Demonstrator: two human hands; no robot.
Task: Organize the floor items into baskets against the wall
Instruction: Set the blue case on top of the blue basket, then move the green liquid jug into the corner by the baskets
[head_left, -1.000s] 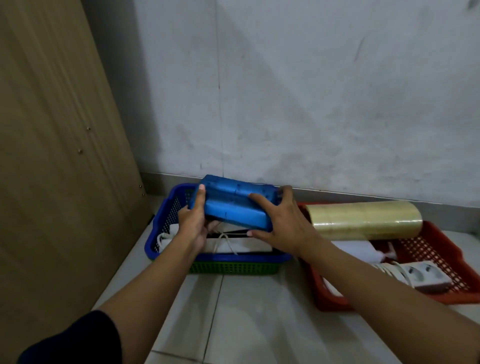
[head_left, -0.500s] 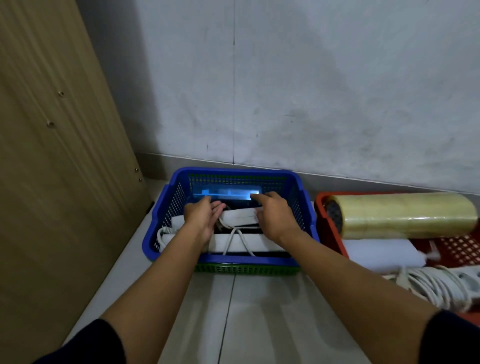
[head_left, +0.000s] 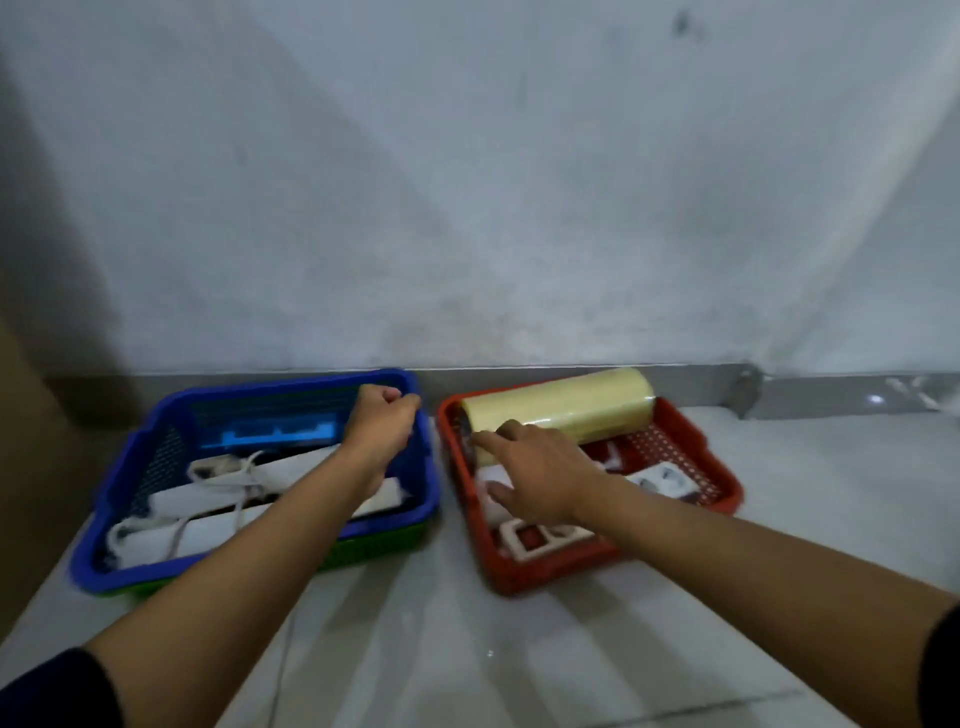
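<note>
- Left hand (head_left: 382, 423) clenched on the far right rim of the blue basket (head_left: 130, 457), which holds white power strips (head_left: 208, 496)
- Right hand (head_left: 535, 480) spread, grasping nothing, over the red basket (head_left: 719, 467) beside the yellow roll (head_left: 561, 402)
- Both baskets near the wall (head_left: 467, 182)

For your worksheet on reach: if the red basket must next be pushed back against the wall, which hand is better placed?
The right hand, probably. It hovers open over the red basket, near the yellow roll. The left hand is closed at the blue basket rim.
</note>
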